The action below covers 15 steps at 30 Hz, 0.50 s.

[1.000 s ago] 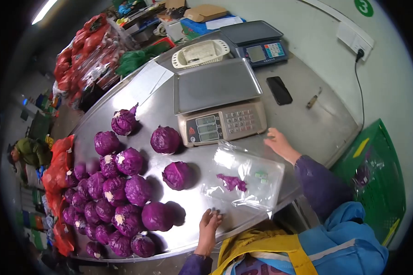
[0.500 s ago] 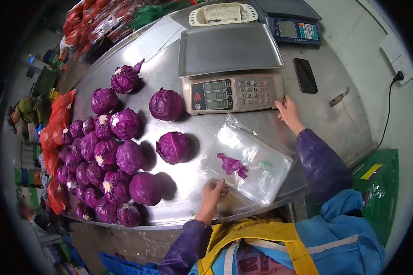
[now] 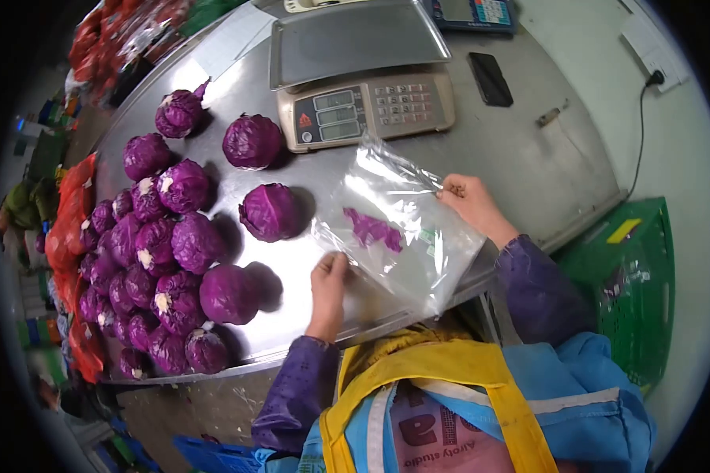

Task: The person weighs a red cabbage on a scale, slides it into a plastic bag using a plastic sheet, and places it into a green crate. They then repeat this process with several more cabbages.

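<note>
Your right hand (image 3: 475,206) pinching clear plastic bag (image 3: 398,272) edge below beige steel-pan scale (image 3: 371,110), left hand (image 3: 328,293) curled near-shut beside bag, hold unclear, open steel tabletop (image 3: 540,173) right of scale

Workroom with a metal-topped counter (image 3: 544,177) beside a pale wall (image 3: 580,71).
The counter has a curved-looking near edge and a grey, reflective surface with bright patches of glare at left; its right end lies near the wall. A white socket panel (image 3: 645,49) is mounted on the wall, with a dark plug (image 3: 655,77) inserted and a black cable (image 3: 637,150) hanging from it. Below, at right, stands a green plastic crate (image 3: 639,292); a blue crate (image 3: 213,453) rests on the grey-brown, marked floor (image 3: 189,406) at lower left.
</note>
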{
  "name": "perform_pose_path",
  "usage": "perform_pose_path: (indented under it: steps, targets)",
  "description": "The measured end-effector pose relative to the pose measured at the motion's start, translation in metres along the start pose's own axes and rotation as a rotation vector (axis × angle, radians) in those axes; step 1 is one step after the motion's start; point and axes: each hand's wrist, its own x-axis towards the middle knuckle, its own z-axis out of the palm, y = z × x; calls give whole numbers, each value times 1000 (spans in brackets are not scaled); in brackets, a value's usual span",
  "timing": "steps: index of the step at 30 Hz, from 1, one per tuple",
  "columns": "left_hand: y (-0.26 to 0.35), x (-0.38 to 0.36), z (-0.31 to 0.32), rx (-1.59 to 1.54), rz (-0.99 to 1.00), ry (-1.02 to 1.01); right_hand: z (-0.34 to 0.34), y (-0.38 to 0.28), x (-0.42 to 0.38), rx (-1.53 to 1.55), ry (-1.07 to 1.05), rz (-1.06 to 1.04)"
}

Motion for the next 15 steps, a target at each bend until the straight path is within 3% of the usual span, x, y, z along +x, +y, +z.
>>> perform_pose_path:
  steps: [2,5,8,10,12,15]
  targets:
    - [15,9,-8,-26,112,2,-9,-30,-21,344,-2,5]
    - [33,21,-24,30,152,-104,-5,-44,-44,520,-5,150]
    - [39,17,-21,184,247,34,23,-17,-62,417,-2,164]
    - [11,22,-41,409,350,9,35,-31,-84,649,-67,429]
    - [-27,20,-61,605,383,-11,44,-20,-93,705,-53,447]
    - [-24,-20,-62,553,251,-67,42,-17,-98,696,-88,454]
